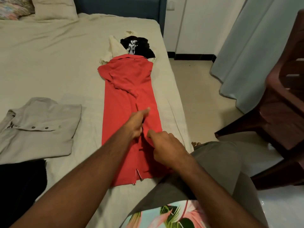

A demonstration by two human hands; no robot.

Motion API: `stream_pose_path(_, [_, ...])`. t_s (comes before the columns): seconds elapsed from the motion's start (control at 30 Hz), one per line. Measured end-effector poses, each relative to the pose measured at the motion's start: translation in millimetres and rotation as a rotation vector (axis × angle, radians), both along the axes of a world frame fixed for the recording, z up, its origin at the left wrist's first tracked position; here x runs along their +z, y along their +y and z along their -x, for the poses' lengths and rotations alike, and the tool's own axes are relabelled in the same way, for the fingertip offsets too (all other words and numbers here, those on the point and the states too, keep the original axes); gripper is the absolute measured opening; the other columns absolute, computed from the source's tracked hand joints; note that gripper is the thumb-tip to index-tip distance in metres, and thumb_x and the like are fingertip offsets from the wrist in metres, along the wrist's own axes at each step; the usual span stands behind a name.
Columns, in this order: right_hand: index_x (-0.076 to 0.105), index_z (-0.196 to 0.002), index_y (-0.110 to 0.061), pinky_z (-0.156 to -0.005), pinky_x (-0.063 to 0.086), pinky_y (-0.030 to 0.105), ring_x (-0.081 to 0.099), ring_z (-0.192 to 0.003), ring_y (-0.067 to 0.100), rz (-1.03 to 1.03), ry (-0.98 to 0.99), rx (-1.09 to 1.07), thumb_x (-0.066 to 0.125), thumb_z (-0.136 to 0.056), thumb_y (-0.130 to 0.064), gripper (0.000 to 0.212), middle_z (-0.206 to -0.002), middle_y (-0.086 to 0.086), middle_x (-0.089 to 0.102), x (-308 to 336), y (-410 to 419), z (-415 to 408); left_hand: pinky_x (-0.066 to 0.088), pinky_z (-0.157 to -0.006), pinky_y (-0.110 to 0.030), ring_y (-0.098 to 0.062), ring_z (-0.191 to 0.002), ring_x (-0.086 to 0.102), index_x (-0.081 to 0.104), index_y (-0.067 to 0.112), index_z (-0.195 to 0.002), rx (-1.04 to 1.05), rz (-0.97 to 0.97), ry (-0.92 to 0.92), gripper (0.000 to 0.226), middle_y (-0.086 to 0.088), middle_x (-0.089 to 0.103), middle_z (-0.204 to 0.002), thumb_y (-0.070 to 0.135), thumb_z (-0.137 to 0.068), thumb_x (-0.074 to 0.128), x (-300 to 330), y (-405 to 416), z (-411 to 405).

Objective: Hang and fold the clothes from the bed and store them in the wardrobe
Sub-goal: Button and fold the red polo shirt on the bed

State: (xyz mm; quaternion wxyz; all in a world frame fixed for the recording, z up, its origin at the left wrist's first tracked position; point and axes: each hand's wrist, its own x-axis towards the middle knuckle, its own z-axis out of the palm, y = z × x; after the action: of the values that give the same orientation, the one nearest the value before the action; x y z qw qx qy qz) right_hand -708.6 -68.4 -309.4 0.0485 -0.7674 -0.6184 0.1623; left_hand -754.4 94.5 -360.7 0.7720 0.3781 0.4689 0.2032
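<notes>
The red shirt (131, 102), soft and light, lies folded lengthwise on the bed (49, 63). Left hand (137, 124) and right hand (166, 145) press it with loosely bent fingers, gripping nothing; the hem corners look best for lifting.

Cream-sheeted bed (49, 63) under red shirt (130, 96), beige shirt (41, 125), pillows (54, 7), perhaps dark trousers (19, 186).

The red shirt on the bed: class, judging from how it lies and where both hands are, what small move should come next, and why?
Probably fold the near hem up toward the collar. The red shirt already lies as a narrow strip with its sides folded in, and the left hand and right hand rest on its lower half.
</notes>
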Motion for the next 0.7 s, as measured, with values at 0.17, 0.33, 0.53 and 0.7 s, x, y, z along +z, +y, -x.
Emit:
stream_pose_path(0.17, [0.051,-0.121,-0.013,-0.074,0.054,0.043,0.064,-0.098,0.036,0.025,0.022,0.221,0.072,-0.085,-0.015,0.042,-0.111,0.014,0.062,-5,6,39,0.058,-0.058,-0.032,-0.022,-0.065,0.063,0.058,0.01,-0.076,0.116,-0.27,0.182,0.022,-0.013,0.065,-0.078,-0.001,-0.088,0.071,1,3,23])
stream_pose_path(0.33, [0.071,-0.104,-0.02,-0.074,0.048,0.027,0.061,-0.083,0.016,0.018,0.248,0.267,0.076,-0.085,-0.038,0.026,-0.084,-0.004,0.064,-1,7,33,0.042,-0.052,-0.023,-0.014,-0.056,0.045,0.047,0.013,-0.077,-0.004,-0.319,0.298,0.035,-0.002,0.048,-0.064,0.0,-0.082,0.078,-21,-18,64])
stream_pose_path(0.53, [0.067,-0.083,-0.029,-0.073,0.055,0.032,0.065,-0.076,0.017,-0.106,0.229,-0.04,0.069,-0.085,-0.025,0.005,-0.079,-0.006,0.065,-33,19,-24,0.035,-0.051,-0.029,-0.016,-0.054,0.041,0.045,0.022,-0.065,-0.047,-0.453,0.378,0.043,-0.003,0.044,-0.057,0.009,-0.075,0.085,-33,-40,80])
stream_pose_path(0.7, [0.073,-0.09,-0.027,-0.077,0.059,0.042,0.065,-0.082,0.014,-0.084,0.176,0.078,0.061,-0.083,-0.012,0.02,-0.092,-0.007,0.07,-48,7,-46,0.054,-0.049,-0.033,-0.024,-0.059,0.064,0.055,0.012,-0.096,-0.118,-0.651,0.432,0.035,-0.011,0.064,-0.072,0.003,-0.078,0.083,-22,-54,115])
